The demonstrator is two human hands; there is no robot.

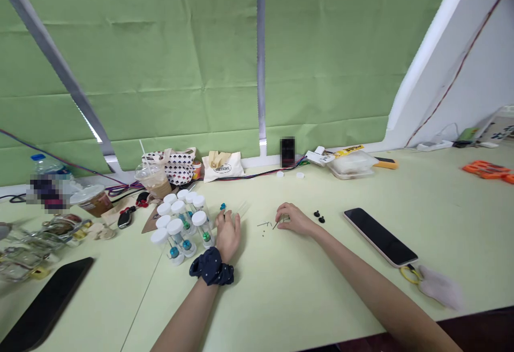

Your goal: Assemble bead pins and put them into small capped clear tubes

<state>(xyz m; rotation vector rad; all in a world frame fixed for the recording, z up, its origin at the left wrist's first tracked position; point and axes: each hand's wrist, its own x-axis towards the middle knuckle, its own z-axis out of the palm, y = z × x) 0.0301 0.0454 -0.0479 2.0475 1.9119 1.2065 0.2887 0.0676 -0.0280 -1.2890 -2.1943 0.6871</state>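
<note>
My left hand (pixel 227 234) rests on the table with its fingers apart, holding nothing that I can see. Just beyond its fingertips lie a small blue part (pixel 223 206) and a clear tube (pixel 242 208). To its left stand several clear tubes with white caps (pixel 175 227), with blue or green pieces inside. My right hand (pixel 295 219) has its fingers closed in a pinch on a thin metal rod (pixel 275 224), low over the table. Beside it lie more thin metal rods (pixel 264 224) and tiny bits. Two small black parts (pixel 319 216) sit to its right.
A phone (pixel 380 236) with a yellow strap lies at right, a dark phone (pixel 50 304) at left. Drinks cups (pixel 155 183), a car key (pixel 126 218) and glass jars (pixel 24 253) fill the left. White caps (pixel 300 175), a plastic box (pixel 351 165) and cables line the back.
</note>
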